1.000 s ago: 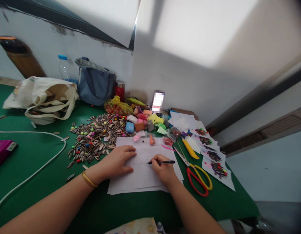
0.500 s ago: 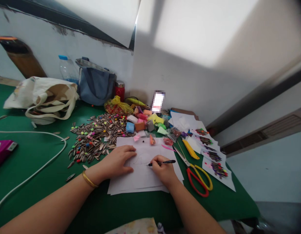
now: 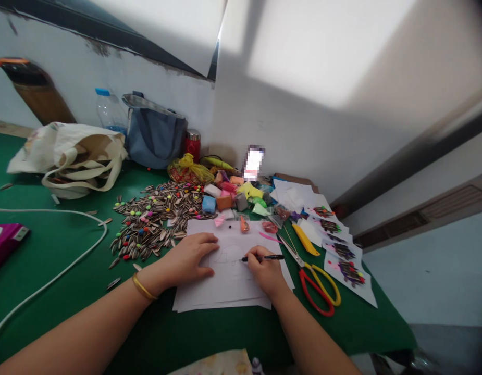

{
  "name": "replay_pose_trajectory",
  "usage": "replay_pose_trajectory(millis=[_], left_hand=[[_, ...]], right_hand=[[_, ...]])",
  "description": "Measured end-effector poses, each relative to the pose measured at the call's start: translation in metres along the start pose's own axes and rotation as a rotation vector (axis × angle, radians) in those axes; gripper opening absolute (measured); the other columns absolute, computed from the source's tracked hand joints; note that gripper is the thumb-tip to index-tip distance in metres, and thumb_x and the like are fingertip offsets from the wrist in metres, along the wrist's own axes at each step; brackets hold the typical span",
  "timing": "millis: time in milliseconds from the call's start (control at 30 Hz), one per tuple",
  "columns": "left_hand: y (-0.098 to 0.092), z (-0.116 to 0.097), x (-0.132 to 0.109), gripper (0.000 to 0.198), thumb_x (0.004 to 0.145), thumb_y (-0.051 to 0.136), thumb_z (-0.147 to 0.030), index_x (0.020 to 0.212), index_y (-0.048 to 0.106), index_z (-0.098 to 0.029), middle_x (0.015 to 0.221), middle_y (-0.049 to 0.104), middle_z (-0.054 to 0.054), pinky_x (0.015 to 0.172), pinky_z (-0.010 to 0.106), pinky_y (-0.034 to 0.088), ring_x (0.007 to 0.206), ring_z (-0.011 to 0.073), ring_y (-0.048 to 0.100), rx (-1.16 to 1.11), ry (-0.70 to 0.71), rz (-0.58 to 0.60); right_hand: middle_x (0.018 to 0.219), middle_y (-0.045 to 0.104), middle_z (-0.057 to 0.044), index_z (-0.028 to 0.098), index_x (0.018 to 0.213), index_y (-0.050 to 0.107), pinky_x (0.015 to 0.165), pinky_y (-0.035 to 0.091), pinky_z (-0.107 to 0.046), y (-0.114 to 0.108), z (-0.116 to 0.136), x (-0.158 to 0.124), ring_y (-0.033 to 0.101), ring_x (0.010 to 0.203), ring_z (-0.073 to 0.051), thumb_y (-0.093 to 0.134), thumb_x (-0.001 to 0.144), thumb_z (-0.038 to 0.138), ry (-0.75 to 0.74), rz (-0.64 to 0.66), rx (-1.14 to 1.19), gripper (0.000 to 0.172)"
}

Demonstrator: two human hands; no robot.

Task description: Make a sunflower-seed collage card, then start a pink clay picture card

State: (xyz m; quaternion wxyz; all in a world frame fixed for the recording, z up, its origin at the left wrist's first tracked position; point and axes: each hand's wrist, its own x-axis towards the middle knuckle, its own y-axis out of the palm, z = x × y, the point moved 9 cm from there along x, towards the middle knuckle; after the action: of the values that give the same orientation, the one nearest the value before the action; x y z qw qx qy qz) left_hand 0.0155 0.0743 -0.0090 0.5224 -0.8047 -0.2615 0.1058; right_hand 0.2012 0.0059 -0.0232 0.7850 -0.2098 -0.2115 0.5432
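At the green-covered table (image 3: 174, 344), the person's right hand (image 3: 263, 266) has a slim black pen (image 3: 274, 257) pinched firmly between thumb and fingers, its tip pointing left at a faint line drawing (image 3: 227, 255); from here I can't tell whether it touches. The drawing is on the white paper (image 3: 225, 291) stacked at the near middle of the table. The left hand (image 3: 190, 261), a gold bangle (image 3: 142, 287) on its wrist, lies open on the sheet's left side, fingers spread, gripping nothing.

Just left and beyond is a heap of striped sunflower seeds (image 3: 152, 224) dotted with bright beads. Colourful clay packets (image 3: 224, 202) crowd the paper's far edge. Right of the paper are scissors (image 3: 318, 291) with one red and one yellow handle, a yellow utility knife (image 3: 305, 239) beyond them, and, farther right, sheets decorated with seeds (image 3: 350, 273).
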Motion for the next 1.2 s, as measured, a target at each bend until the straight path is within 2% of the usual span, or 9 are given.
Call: replay_pose_trajectory(millis=[1200], left_hand=[[-0.0013,-0.0008,0.0003,0.057,0.074,0.074,-0.040,0.127,0.063,-0.024,0.138,0.056,0.009,0.110,0.043,0.037,0.129,0.0299,0.049,0.008,-0.013,0.017]], right_hand=[[0.062,0.061,0.001,0.021,0.064,0.062,0.056,0.040,-0.025,-0.0002,-0.0009,0.0025,0.054,0.060,-0.016,0.049,0.073,0.020,0.000,0.009,0.005,0.016]])
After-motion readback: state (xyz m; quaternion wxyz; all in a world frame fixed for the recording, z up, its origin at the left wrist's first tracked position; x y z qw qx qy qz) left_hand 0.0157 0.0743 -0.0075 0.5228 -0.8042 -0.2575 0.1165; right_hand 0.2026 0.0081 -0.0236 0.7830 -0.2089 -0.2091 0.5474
